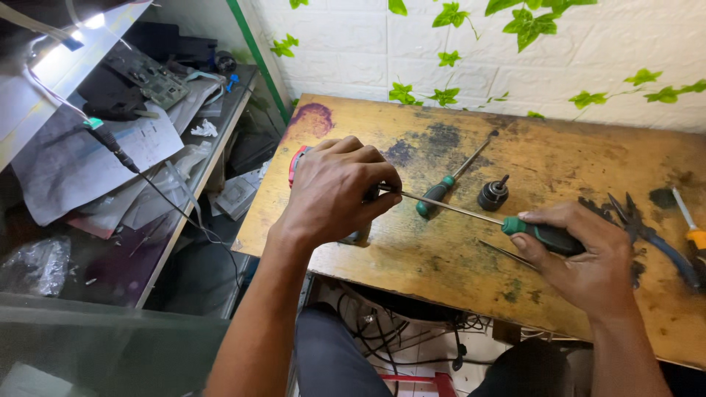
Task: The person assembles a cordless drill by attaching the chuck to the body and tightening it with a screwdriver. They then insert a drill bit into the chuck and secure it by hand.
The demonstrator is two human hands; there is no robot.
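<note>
At centre frame, the left hand (334, 187) is closed over a small dark part (360, 235), most of it hidden under the palm; a red-edged piece (296, 163) shows just behind the knuckles. What the part is cannot be told. Thumb and forefinger pinch together at the tip of a long screwdriver (471, 213), whose thin shaft runs from that pinch down to the right.

Right of centre, the right hand (581, 254) is curled shut around the green and black handle of the same screwdriver, thumb along its top. The heel of this hand rests on the table (441, 272). A thin metal sliver (507, 255) lies on the wood just below the shaft, beside the right thumb.

Above the shaft lies a second screwdriver (452, 176), green-handled, pointing to the upper right, clear of both hands. Just right of it stands a small black knob-like part (493, 195), upright. At the right edge lie blue-handled pliers (651, 235), just beyond the right hand, and an orange-handled tool (691, 228) partly cut off by the frame.

The table is stained, worn yellow wood. Behind it is a white wall (353, 37) with green leaf decoration. At upper left, a shelf (213, 140) holds papers, a circuit board (151, 77) and loose cables; a lamp (88, 22) glares in the corner. Under the table, tangled wires (397, 334) show between the person's knees.
</note>
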